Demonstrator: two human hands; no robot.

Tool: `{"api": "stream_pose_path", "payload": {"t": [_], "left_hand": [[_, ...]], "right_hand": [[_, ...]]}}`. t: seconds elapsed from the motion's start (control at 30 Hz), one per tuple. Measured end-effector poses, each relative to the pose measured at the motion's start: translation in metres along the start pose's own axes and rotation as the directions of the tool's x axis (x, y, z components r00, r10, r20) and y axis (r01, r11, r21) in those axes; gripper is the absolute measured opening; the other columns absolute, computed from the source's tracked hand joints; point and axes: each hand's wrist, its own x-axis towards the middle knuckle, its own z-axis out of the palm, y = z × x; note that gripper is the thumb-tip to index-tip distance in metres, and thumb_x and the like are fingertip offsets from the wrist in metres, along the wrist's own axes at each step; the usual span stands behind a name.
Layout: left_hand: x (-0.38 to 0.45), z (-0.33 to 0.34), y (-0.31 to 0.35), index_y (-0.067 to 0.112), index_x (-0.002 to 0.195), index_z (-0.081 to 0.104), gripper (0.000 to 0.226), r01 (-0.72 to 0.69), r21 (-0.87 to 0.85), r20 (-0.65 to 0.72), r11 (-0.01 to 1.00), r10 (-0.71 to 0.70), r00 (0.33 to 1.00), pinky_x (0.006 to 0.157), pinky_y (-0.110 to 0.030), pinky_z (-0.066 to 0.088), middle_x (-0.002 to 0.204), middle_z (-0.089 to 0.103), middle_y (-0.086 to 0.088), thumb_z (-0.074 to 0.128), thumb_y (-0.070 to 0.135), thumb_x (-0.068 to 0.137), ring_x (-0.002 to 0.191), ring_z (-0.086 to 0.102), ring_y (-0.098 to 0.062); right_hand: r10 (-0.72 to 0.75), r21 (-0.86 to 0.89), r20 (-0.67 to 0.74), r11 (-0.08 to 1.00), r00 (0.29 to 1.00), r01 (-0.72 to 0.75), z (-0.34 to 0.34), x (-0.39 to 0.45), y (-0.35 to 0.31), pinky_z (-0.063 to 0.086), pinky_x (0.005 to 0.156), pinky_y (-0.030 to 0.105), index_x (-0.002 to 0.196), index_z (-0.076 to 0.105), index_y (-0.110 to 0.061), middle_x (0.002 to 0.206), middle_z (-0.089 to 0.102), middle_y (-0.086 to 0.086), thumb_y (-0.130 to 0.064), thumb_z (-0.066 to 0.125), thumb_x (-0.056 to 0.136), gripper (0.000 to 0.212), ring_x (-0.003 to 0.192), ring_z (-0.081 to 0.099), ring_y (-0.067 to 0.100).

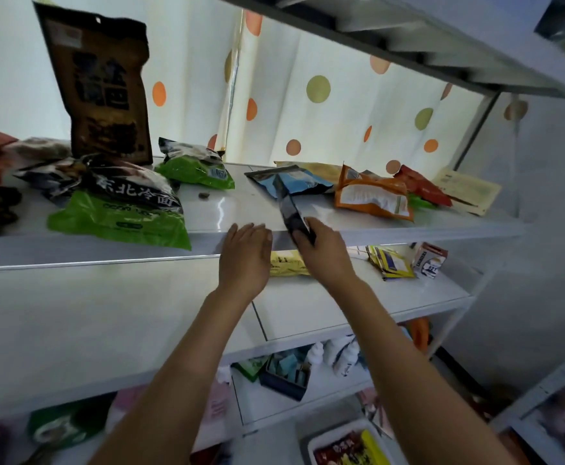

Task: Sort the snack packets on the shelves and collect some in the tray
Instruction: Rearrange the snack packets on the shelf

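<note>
My right hand (321, 250) grips the near end of a dark, narrow snack packet (289, 206) that stands on edge on the upper white shelf (227, 209). Its far end lies against a blue packet (294, 181). My left hand (245, 253) hovers at the shelf's front edge with straight fingers and holds nothing. Green noodle packets (123, 213) lie at the left, with a tall brown pouch (103, 85) upright behind them. An orange packet (373, 194) and a red packet (420, 184) lie at the right. A white tray (324, 437) with red and yellow packets sits at the bottom.
A yellow packet (287, 263), a stack of yellow-blue sachets (391, 263) and a small carton (430, 260) lie on the middle shelf. Lower shelves hold more packets and a dark box (286, 375). A polka-dot curtain (324, 92) hangs behind. Another shelf (408, 38) runs overhead.
</note>
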Motion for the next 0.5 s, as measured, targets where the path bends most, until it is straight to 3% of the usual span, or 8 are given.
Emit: {"api": "stream_pose_path", "payload": {"t": [0.03, 0.1, 0.2, 0.27, 0.33, 0.4, 0.5], "left_hand": [[-0.009, -0.009, 0.012, 0.008, 0.109, 0.067, 0.035, 0.125, -0.168, 0.061, 0.978, -0.116, 0.991, 0.099, -0.037, 0.039, 0.109, 0.067, -0.01, 0.036, 0.023, 0.104, 0.111, 0.058, -0.029], [-0.031, -0.021, 0.041, 0.015, 0.107, 0.066, 0.036, 0.351, -0.413, 0.236, 0.84, -0.274, 0.932, 0.082, -0.025, 0.043, 0.098, 0.065, 0.004, 0.037, 0.036, 0.104, 0.098, 0.061, -0.014], [-0.068, -0.027, 0.087, 0.023, 0.112, 0.066, 0.027, 0.514, -0.627, 0.388, 0.586, -0.337, 0.858, 0.075, -0.018, 0.049, 0.1, 0.072, 0.01, 0.054, 0.041, 0.096, 0.092, 0.068, -0.006], [-0.096, -0.019, 0.11, 0.019, 0.108, 0.068, 0.021, 0.58, -0.695, 0.428, 0.424, -0.404, 0.808, 0.072, -0.021, 0.054, 0.096, 0.075, 0.001, 0.064, 0.031, 0.091, 0.086, 0.072, -0.01], [-0.13, -0.009, 0.123, 0.014, 0.106, 0.071, 0.02, 0.587, -0.736, 0.417, 0.337, -0.456, 0.786, 0.079, -0.034, 0.056, 0.096, 0.076, -0.006, 0.067, 0.024, 0.089, 0.089, 0.073, -0.022], [-0.162, -0.003, 0.13, 0.01, 0.108, 0.07, 0.022, 0.588, -0.761, 0.408, 0.273, -0.504, 0.761, 0.086, -0.041, 0.056, 0.1, 0.075, -0.011, 0.068, 0.019, 0.088, 0.094, 0.071, -0.03], [-0.196, -0.002, 0.141, 0.003, 0.108, 0.069, 0.022, 0.591, -0.78, 0.402, 0.206, -0.559, 0.725, 0.085, -0.041, 0.056, 0.102, 0.074, -0.016, 0.066, 0.011, 0.088, 0.093, 0.071, -0.031]], "right_hand": [[0.05, 0.213, 0.01, 0.976, 0.999, -0.051, -0.005, -0.016, -0.001, 0.045, 0.069, 0.03, 0.109, 0.065, -0.016, 0.095, 0.071, 0.004, -0.024, 0.053, 0.099, 0.017, 0.083, 0.063, 0.02], [0.123, 0.496, 0.028, 0.86, 0.992, -0.121, -0.017, -0.053, 0.004, 0.051, 0.073, 0.031, 0.103, 0.068, -0.015, 0.093, 0.072, 0.001, -0.024, 0.056, 0.099, 0.015, 0.086, 0.067, 0.016], [0.198, 0.773, 0.107, 0.6, 0.974, -0.206, -0.026, -0.116, 0.018, 0.058, 0.082, 0.036, 0.107, 0.071, -0.02, 0.099, 0.075, 0.003, -0.021, 0.059, 0.098, 0.015, 0.094, 0.072, 0.019], [0.241, 0.857, 0.208, 0.422, 0.948, -0.296, -0.025, -0.155, 0.031, 0.057, 0.087, 0.045, 0.109, 0.072, -0.018, 0.102, 0.075, 0.01, -0.016, 0.06, 0.097, 0.017, 0.098, 0.071, 0.029], [0.266, 0.879, 0.29, 0.305, 0.919, -0.366, -0.022, -0.189, 0.044, 0.054, 0.092, 0.049, 0.109, 0.072, -0.016, 0.105, 0.074, 0.013, -0.015, 0.06, 0.096, 0.019, 0.101, 0.07, 0.033], [0.251, 0.875, 0.363, 0.24, 0.897, -0.421, -0.02, -0.215, 0.054, 0.053, 0.094, 0.051, 0.112, 0.072, -0.015, 0.109, 0.073, 0.015, -0.013, 0.06, 0.095, 0.02, 0.104, 0.069, 0.035], [0.216, 0.847, 0.457, 0.189, 0.863, -0.496, -0.022, -0.244, 0.065, 0.055, 0.089, 0.054, 0.107, 0.074, -0.014, 0.107, 0.073, 0.018, -0.012, 0.06, 0.095, 0.018, 0.1, 0.069, 0.038]]}}
